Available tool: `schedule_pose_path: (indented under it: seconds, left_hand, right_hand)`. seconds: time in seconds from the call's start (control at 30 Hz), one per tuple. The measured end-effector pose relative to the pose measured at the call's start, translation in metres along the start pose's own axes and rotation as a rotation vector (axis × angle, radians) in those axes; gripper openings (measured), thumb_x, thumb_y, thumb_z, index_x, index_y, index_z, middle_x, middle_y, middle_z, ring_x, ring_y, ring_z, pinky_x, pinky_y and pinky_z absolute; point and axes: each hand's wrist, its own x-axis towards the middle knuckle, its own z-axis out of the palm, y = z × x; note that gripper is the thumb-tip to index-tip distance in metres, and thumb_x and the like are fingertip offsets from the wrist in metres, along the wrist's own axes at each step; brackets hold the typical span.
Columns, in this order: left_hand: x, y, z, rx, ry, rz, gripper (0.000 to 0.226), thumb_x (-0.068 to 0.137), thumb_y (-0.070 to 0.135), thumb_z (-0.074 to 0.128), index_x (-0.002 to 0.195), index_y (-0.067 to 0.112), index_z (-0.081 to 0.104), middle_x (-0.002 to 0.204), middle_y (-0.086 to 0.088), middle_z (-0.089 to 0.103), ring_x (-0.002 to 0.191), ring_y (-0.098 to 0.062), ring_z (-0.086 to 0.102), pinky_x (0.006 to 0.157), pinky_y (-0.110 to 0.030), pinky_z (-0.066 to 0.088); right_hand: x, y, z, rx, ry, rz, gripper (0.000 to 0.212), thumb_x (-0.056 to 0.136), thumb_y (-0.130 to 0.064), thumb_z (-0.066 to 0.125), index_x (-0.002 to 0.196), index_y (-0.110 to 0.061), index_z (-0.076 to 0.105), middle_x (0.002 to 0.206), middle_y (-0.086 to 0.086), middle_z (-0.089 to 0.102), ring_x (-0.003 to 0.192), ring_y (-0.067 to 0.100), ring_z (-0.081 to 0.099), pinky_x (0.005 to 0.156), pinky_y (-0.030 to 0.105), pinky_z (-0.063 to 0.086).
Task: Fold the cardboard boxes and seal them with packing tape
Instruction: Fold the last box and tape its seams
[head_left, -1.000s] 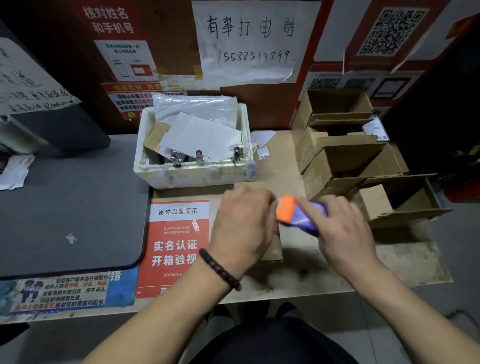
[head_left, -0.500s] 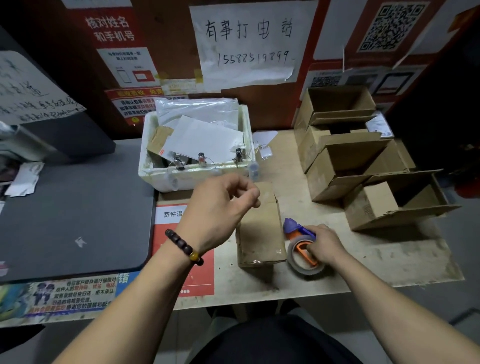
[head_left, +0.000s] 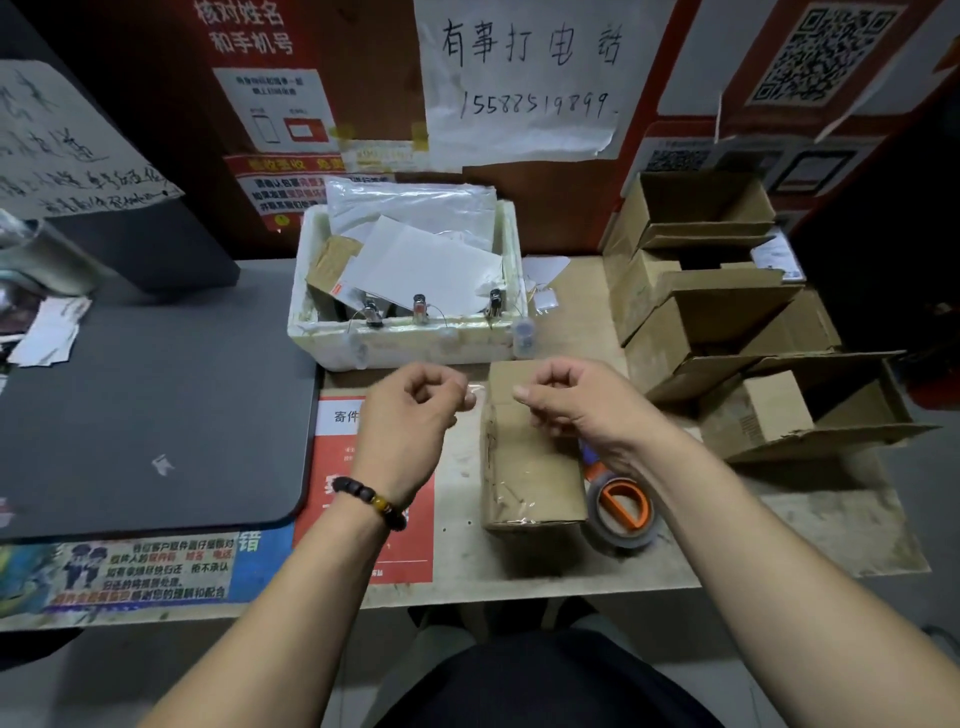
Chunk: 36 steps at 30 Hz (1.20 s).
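Observation:
A small closed cardboard box (head_left: 530, 462) lies on the wooden table (head_left: 810, 525), with clear tape along its left edge and front. Above its far end, my left hand (head_left: 410, 415) and my right hand (head_left: 571, 405) are held up facing each other, fingers curled. Each pinches with thumb and forefinger one end of a short, faint strip of clear tape (head_left: 480, 392) stretched between them. The tape dispenser (head_left: 621, 506), orange and purple with a roll of clear tape, lies on the table right of the box, partly under my right forearm.
A white foam box (head_left: 405, 345) full of papers stands just behind the hands. Several open cardboard boxes (head_left: 701, 332) are stacked along the right. A grey mat (head_left: 156, 395) covers the left side, and a red notice (head_left: 374, 467) lies under my left wrist.
My right hand set the tape dispenser down beside the box, let go of it, and rose to meet my left hand. My left hand lifted off the box, pinching the tape strip.

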Motion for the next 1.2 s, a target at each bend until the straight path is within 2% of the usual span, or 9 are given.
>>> schedule_pose_path:
  seconds: [0.1,0.2,0.3,0.43,0.67,0.8,0.93,1.1,1.2]
  left_hand:
    - [0.002,-0.032,0.009,-0.027,0.046,-0.109,0.011,0.091,0.023,0.075,0.086,0.013,0.073,0.079,-0.005,0.077,0.080,-0.017,0.076,0.084,-0.050,0.062]
    - [0.004,-0.053,0.019,-0.003,0.101,-0.146,0.018,0.087,0.033,0.080,0.085,0.016,0.072,0.075,-0.003,0.076,0.074,-0.017,0.076,0.081,-0.051,0.062]
    - [0.007,-0.062,0.026,-0.006,0.147,-0.158,0.020,0.087,0.036,0.079,0.083,0.019,0.071,0.071,0.002,0.075,0.073,-0.015,0.075,0.081,-0.048,0.062]
    - [0.012,-0.064,0.032,0.019,0.188,-0.153,0.016,0.090,0.034,0.076,0.083,0.022,0.068,0.067,0.007,0.074,0.071,-0.014,0.075,0.081,-0.047,0.062]
    - [0.012,-0.067,0.037,-0.089,0.190,-0.160,0.014,0.094,0.021,0.074,0.089,0.011,0.066,0.068,-0.001,0.072,0.070,-0.015,0.077,0.077,-0.045,0.064]
    - [0.013,-0.065,0.039,-0.133,0.181,-0.160,0.013,0.096,0.016,0.071,0.093,0.005,0.063,0.078,-0.012,0.071,0.072,-0.016,0.078,0.072,-0.041,0.065]
    - [0.014,-0.067,0.039,-0.122,0.171,-0.148,0.013,0.097,0.016,0.070,0.094,0.006,0.063,0.083,-0.015,0.072,0.071,-0.016,0.077,0.069,-0.038,0.065]
    - [0.016,-0.073,0.039,-0.149,0.174,-0.166,0.012,0.097,0.016,0.070,0.095,0.006,0.063,0.089,-0.018,0.073,0.068,-0.018,0.077,0.061,-0.028,0.062]
    - [0.016,-0.075,0.037,-0.138,0.175,-0.169,0.012,0.097,0.018,0.070,0.095,0.009,0.063,0.090,-0.017,0.073,0.065,-0.018,0.076,0.061,-0.030,0.063]
  right_hand:
    - [0.009,0.018,0.005,-0.071,0.117,0.043,0.007,0.090,-0.009,0.076,0.088,-0.007,0.069,0.068,0.009,0.063,0.050,0.010,0.055,0.052,0.023,0.044]
    - [0.017,0.034,0.011,-0.362,0.278,-0.041,0.002,0.093,-0.020,0.073,0.093,-0.021,0.071,0.073,-0.003,0.066,0.064,0.011,0.061,0.066,0.028,0.050]
    - [0.015,0.042,0.021,-0.586,0.372,-0.150,0.014,0.096,-0.027,0.067,0.109,-0.026,0.064,0.082,-0.008,0.062,0.083,0.013,0.060,0.076,0.029,0.047]
    - [0.016,0.053,0.029,-0.716,0.408,-0.279,0.024,0.098,-0.025,0.063,0.121,-0.022,0.057,0.084,-0.007,0.059,0.091,0.018,0.056,0.079,0.031,0.039]
    - [0.016,0.069,0.032,-0.817,0.465,-0.401,0.025,0.099,-0.017,0.060,0.124,-0.013,0.056,0.101,0.003,0.064,0.102,0.025,0.056,0.084,0.028,0.036]
    - [0.017,0.072,0.034,-0.875,0.475,-0.439,0.024,0.099,-0.017,0.059,0.123,-0.012,0.057,0.105,0.004,0.064,0.102,0.024,0.054,0.087,0.035,0.044]
    - [0.019,0.076,0.038,-1.008,0.493,-0.501,0.024,0.098,-0.016,0.059,0.121,-0.010,0.057,0.107,0.007,0.064,0.097,0.028,0.054,0.080,0.042,0.049]
    - [0.020,0.076,0.042,-1.038,0.563,-0.461,0.032,0.095,-0.019,0.063,0.125,-0.011,0.055,0.109,0.009,0.051,0.098,0.027,0.047,0.080,0.040,0.046]
    - [0.015,0.075,0.041,-1.034,0.604,-0.464,0.032,0.095,-0.025,0.064,0.125,-0.015,0.058,0.115,0.007,0.047,0.104,0.027,0.045,0.087,0.040,0.043]
